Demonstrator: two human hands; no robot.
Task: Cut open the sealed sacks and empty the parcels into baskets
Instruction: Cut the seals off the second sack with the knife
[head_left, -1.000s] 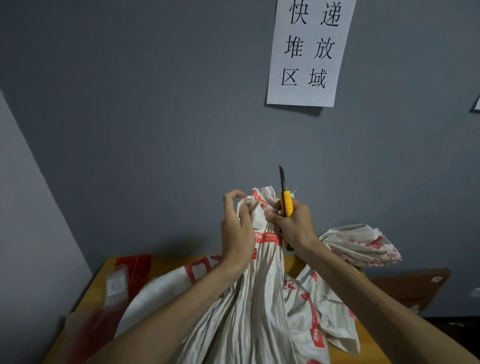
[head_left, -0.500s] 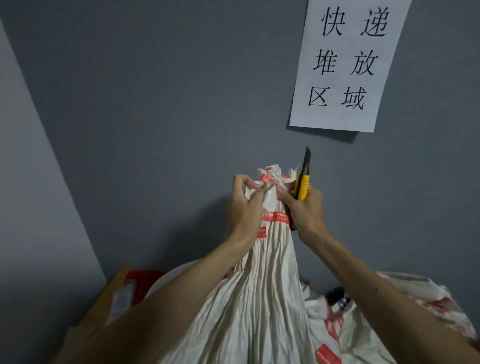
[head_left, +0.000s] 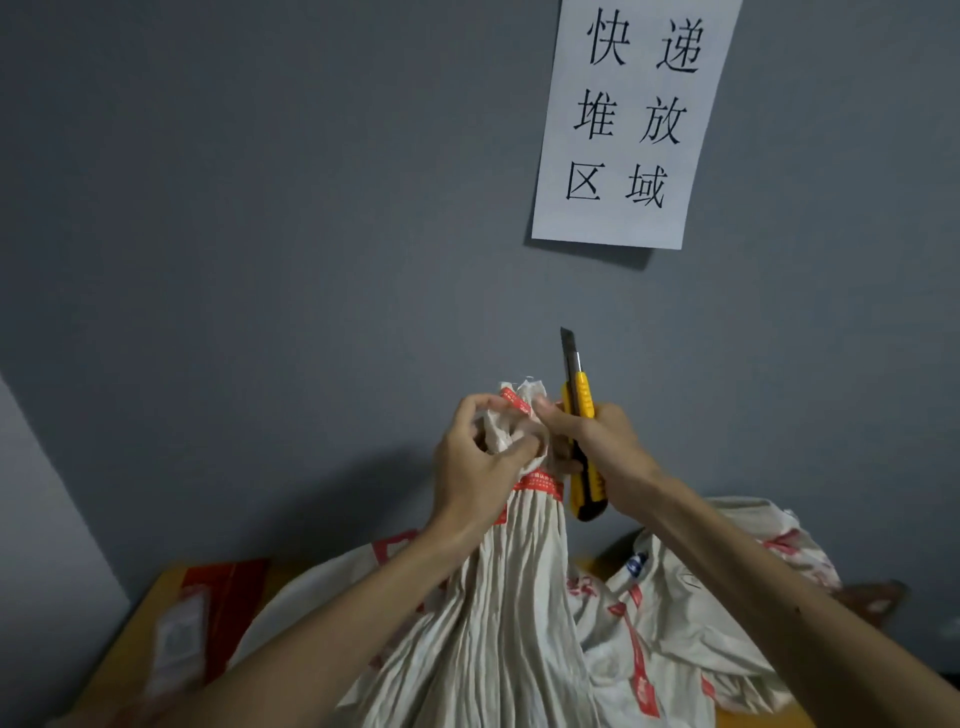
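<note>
At the far left, a flat red packet (head_left: 218, 613) lies on the yellow worktop (head_left: 135, 639). In the middle, the sealed sack (head_left: 509, 597) is held upright. Its body spreads down toward the worktop, and its neck is gathered into tight pleats under a red tape band (head_left: 537, 484). The tuft above the band is taken by the left hand (head_left: 478, 457), and that grip is closed round the cloth.

Just right of the neck, a yellow utility knife (head_left: 582, 431) is carried in the right hand (head_left: 602, 447). Its blade is extended, pointing up and clear of the cloth. This grip is closed round the handle, while the fingertips also pinch the tuft. Further right, 1 more sack (head_left: 701, 623) is slumped on the worktop. No basket is shown.

The sack is judged to be soft, slack woven material that will fold and slide if held loosely. Its weight cannot be told, since the contents are hidden. The tuft above the band is judged the best hold, so the neck is kept taut. The band should be cut with the blade directed away from the left fingers.
</note>
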